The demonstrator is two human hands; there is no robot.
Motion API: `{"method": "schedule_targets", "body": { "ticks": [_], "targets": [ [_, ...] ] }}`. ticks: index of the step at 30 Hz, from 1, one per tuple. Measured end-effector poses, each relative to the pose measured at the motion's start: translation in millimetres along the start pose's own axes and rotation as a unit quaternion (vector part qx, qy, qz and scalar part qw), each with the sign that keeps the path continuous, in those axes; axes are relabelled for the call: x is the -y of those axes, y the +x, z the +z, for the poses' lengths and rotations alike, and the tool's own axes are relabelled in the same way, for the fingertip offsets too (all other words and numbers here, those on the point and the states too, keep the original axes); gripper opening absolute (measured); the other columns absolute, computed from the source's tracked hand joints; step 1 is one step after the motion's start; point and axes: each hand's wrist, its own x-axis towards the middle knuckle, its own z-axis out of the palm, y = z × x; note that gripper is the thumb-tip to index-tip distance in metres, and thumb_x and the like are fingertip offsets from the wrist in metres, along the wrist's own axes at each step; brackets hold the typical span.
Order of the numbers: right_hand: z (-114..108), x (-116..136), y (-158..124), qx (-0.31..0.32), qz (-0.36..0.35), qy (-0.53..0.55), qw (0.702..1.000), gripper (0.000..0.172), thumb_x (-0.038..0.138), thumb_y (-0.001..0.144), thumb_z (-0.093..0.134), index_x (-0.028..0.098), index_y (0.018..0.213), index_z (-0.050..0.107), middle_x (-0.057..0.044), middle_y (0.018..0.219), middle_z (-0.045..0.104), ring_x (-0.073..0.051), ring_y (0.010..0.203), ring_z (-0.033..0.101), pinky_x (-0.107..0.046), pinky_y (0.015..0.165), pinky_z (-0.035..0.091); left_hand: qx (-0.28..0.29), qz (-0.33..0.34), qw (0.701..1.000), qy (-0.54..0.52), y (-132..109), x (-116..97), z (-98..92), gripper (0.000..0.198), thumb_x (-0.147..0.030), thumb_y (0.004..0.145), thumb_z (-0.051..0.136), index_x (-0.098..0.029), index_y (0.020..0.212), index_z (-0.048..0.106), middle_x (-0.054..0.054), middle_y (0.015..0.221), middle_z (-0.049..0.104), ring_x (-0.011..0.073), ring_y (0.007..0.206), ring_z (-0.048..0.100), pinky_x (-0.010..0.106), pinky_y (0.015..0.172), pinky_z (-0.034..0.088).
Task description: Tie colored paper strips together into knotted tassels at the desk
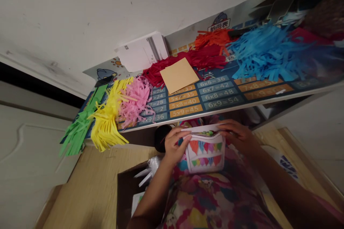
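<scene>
Below the table edge, both my hands hold a white packet [205,152] printed with rows of coloured triangle flags, over my flowered lap. My left hand [174,143] grips its left top corner with fingers curled. My right hand [238,134] pinches the right top edge. On the table [220,109] above lie piles of cut paper strips: green [79,127], yellow [107,120], pink [135,102], red [206,59], orange [213,37] and blue [268,52]. A tan paper square [178,75] rests on the red strips.
The table is covered by a multiplication chart mat and stands against a white wall. A stack of white papers [142,52] leans at the back. Wooden floor [94,182] and a dark open box [129,193] lie below left.
</scene>
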Motion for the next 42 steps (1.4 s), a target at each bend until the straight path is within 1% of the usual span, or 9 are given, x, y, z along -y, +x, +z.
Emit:
{"method": "schedule_targets", "body": {
  "ticks": [4, 8, 12, 19, 24, 26, 30, 36, 42],
  "targets": [
    [1, -2, -5, -0.019, 0.068, 0.020, 0.997, 0.049, 0.036, 0.092, 0.067, 0.030, 0.140, 0.056, -0.005, 0.112, 0.072, -0.020, 0.097, 0.070, -0.034, 0.087, 0.058, -0.026, -0.051, 0.998, -0.003, -4, 4, 1.6, 0.040, -0.034, 0.086, 0.074, -0.019, 0.122, 0.066, 0.008, 0.101, 0.073, 0.0179, 0.088, 0.071, 0.032, 0.081, 0.059],
    [-4, 4, -2, 0.016, 0.014, 0.045, 0.999, 0.020, 0.029, 0.093, 0.066, 0.030, 0.112, 0.073, -0.005, 0.108, 0.072, -0.020, 0.099, 0.069, -0.033, 0.088, 0.057, 0.032, -0.007, 0.999, -0.016, 5, -4, -3.7, 0.013, -0.027, 0.088, 0.071, -0.020, 0.099, 0.072, 0.006, 0.095, 0.075, 0.0179, 0.090, 0.071, 0.031, 0.084, 0.057],
    [-4, 7, -1, 0.010, -0.003, 0.081, 0.997, 0.018, 0.024, 0.092, 0.067, 0.032, 0.106, 0.074, -0.003, 0.111, 0.071, -0.019, 0.101, 0.068, -0.033, 0.087, 0.057, 0.040, 0.009, 0.998, -0.039, 10, -13, -7.7, 0.004, -0.022, 0.088, 0.071, -0.020, 0.092, 0.072, 0.005, 0.093, 0.076, 0.0172, 0.090, 0.072, 0.030, 0.084, 0.057],
    [3, 12, 3, -0.009, 0.052, 0.056, 0.997, 0.025, 0.030, 0.090, 0.070, 0.032, 0.114, 0.072, -0.002, 0.112, 0.073, -0.019, 0.103, 0.069, -0.031, 0.093, 0.054, 0.071, -0.145, 0.987, -0.009, 22, -21, -13.3, 0.019, -0.035, 0.086, 0.072, -0.017, 0.091, 0.072, 0.005, 0.084, 0.076, 0.0165, 0.073, 0.070, 0.025, 0.068, 0.053],
    [5, 10, 4, 0.004, 0.073, 0.040, 0.996, 0.026, 0.034, 0.089, 0.071, 0.031, 0.115, 0.072, -0.002, 0.109, 0.074, -0.020, 0.099, 0.070, -0.030, 0.088, 0.056, 0.248, -0.147, 0.957, 0.041, 54, -31, -28.4, 0.017, -0.030, 0.092, 0.064, -0.021, 0.094, 0.078, 0.002, 0.087, 0.079, 0.0169, 0.075, 0.072, 0.024, 0.068, 0.051],
    [5, 12, 4, -0.002, 0.076, 0.039, 0.996, 0.027, 0.034, 0.088, 0.072, 0.031, 0.115, 0.073, -0.002, 0.110, 0.075, -0.020, 0.099, 0.070, -0.030, 0.088, 0.056, 0.286, -0.129, 0.946, 0.086, 61, -35, -30.9, 0.021, -0.025, 0.094, 0.059, -0.022, 0.097, 0.079, 0.002, 0.091, 0.080, 0.0180, 0.079, 0.073, 0.025, 0.071, 0.051],
    [5, 17, 5, -0.007, 0.077, 0.056, 0.995, 0.023, 0.033, 0.088, 0.072, 0.029, 0.110, 0.074, -0.004, 0.108, 0.075, -0.021, 0.099, 0.070, -0.034, 0.092, 0.055, 0.280, -0.092, 0.947, 0.130, 59, -37, -29.8, 0.025, -0.023, 0.095, 0.055, -0.023, 0.105, 0.079, 0.004, 0.098, 0.080, 0.0195, 0.086, 0.075, 0.026, 0.077, 0.053],
    [2, 22, 2, -0.019, 0.070, 0.091, 0.993, 0.012, 0.031, 0.089, 0.071, 0.029, 0.099, 0.076, -0.005, 0.108, 0.075, -0.021, 0.100, 0.070, -0.037, 0.093, 0.056, 0.248, -0.051, 0.967, 0.017, 40, -29, -27.1, 0.031, -0.029, 0.097, 0.054, -0.023, 0.120, 0.074, 0.006, 0.117, 0.076, 0.0219, 0.107, 0.073, 0.033, 0.094, 0.057],
    [0, 28, 2, -0.013, 0.105, 0.105, 0.989, 0.018, 0.041, 0.091, 0.067, 0.027, 0.084, 0.076, -0.005, 0.106, 0.075, -0.022, 0.096, 0.071, -0.036, 0.086, 0.058, 0.160, -0.096, 0.982, -0.010, 28, -32, -15.9, 0.023, -0.033, 0.094, 0.062, -0.023, 0.106, 0.078, 0.007, 0.106, 0.079, 0.0221, 0.101, 0.073, 0.036, 0.094, 0.057]
  ]
}}
